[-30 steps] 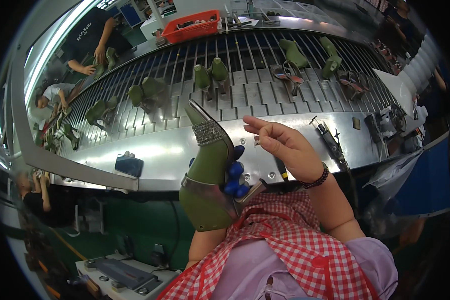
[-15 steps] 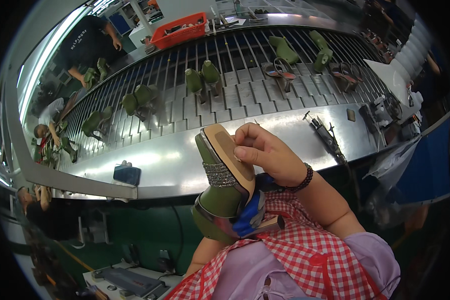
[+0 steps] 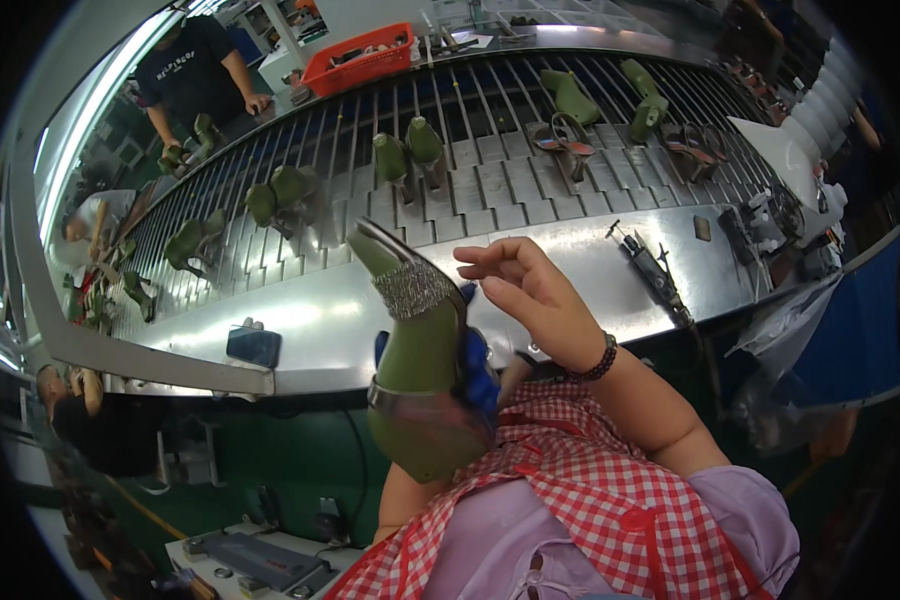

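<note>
Your right hand is hovering open, fingers loosely curled, just right of the green shoe last, which is pointing away toward the conveyor; your left hand is hidden behind it, grip unclear.

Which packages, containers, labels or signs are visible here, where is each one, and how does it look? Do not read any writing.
Orange-red crate: far side of the slatted conveyor, rectangular, open top.
Dark blue box: near metal ledge, left of the green shoe last, small with rounded corners.
Clear plastic bag: hanging at the ledge's right end, crumpled.
White papers: far edge beside the crate, flat; print too small to tell.
</note>
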{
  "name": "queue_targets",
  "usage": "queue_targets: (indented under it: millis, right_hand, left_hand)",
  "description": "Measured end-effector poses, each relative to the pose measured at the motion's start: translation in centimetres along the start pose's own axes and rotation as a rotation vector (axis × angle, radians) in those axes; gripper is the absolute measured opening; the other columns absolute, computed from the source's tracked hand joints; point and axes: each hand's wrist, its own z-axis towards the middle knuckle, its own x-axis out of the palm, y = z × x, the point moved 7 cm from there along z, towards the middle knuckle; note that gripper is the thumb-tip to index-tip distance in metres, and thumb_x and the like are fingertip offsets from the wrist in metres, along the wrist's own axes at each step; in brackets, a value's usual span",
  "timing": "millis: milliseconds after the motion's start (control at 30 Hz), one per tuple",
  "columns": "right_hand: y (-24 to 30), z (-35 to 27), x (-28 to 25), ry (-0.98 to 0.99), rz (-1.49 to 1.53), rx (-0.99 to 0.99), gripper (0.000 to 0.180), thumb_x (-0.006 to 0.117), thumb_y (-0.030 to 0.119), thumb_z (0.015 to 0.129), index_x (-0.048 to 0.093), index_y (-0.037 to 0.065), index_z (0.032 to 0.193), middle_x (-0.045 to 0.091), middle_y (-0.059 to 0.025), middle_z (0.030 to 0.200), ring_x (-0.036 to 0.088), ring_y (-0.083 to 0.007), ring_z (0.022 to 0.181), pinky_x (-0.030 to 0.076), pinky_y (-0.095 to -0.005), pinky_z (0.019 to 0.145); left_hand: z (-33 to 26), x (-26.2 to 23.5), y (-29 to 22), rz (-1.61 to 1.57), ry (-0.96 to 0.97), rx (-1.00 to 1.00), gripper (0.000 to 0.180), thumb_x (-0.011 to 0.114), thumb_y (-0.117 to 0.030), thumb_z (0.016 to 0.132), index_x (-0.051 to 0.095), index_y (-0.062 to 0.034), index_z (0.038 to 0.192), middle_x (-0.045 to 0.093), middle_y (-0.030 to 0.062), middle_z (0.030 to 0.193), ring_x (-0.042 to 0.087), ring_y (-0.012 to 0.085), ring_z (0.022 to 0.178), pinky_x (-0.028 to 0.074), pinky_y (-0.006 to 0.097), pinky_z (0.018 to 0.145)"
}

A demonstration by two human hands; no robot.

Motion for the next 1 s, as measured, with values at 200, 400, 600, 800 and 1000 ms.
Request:
queue_targets:
  millis: [200,400,600,800,1000]
  right_hand:
    - [-1.7,-2.1,3.0,0.018,-0.364,-0.036,0.072,0.073,0.030,0.083,0.035,0.002,0.138,0.050,-0.0146,0.131,0.050,-0.0239,0.121,0.040,-0.0385,0.103]
    - [-7.0,-1.5,0.7,-0.274,0.462,0.098,0.060,0.068,0.024,0.087,0.039,0.000,0.133,0.054,-0.0100,0.123,0.055,-0.0200,0.112,0.045,-0.0347,0.097]
    - [-7.4,-1.9,-0.1,-0.322,0.424,0.096,0.059,0.068,0.021,0.087,0.038,0.001,0.133,0.053,-0.0100,0.124,0.054,-0.0201,0.114,0.045,-0.0350,0.098]
    - [-7.4,-1.9,0.3,-0.256,0.281,0.139,0.061,0.070,0.016,0.086,0.037,0.000,0.134,0.052,-0.0102,0.125,0.052,-0.0185,0.115,0.043,-0.0329,0.098]
    - [-6.5,-2.3,0.8,-0.283,0.061,0.056,0.061,0.072,0.019,0.085,0.039,-0.001,0.131,0.052,-0.0108,0.122,0.052,-0.0176,0.113,0.043,-0.0316,0.097]
  left_hand:
    - [0.7,0.7,-8.6,0.858,-0.181,0.810,0.045,0.043,-0.031,0.099,0.038,-0.0069,0.137,0.054,0.0113,0.124,0.056,0.0241,0.111,0.046,0.036,0.094]
    - [-4.0,5.8,-9.8,1.341,-0.179,1.412,0.048,0.042,-0.003,0.094,0.032,0.0048,0.140,0.031,0.0173,0.147,0.035,0.0266,0.135,0.028,0.038,0.111]
    - [2.6,-4.4,-8.0,0.447,-0.201,0.681,0.036,0.047,-0.026,0.099,0.049,-0.0002,0.124,0.057,0.0104,0.109,0.057,0.0212,0.102,0.043,0.036,0.098]
    - [3.6,-5.2,-7.5,0.096,-0.426,0.640,0.044,0.058,-0.037,0.093,0.032,-0.0186,0.063,0.023,-0.0071,0.055,0.025,0.0077,0.050,0.042,0.025,0.066]
    - [4.6,-6.0,-7.9,0.065,-0.436,0.613,0.048,0.055,-0.036,0.096,0.026,-0.0189,0.062,0.021,-0.0068,0.054,0.022,0.0075,0.047,0.035,0.021,0.054]
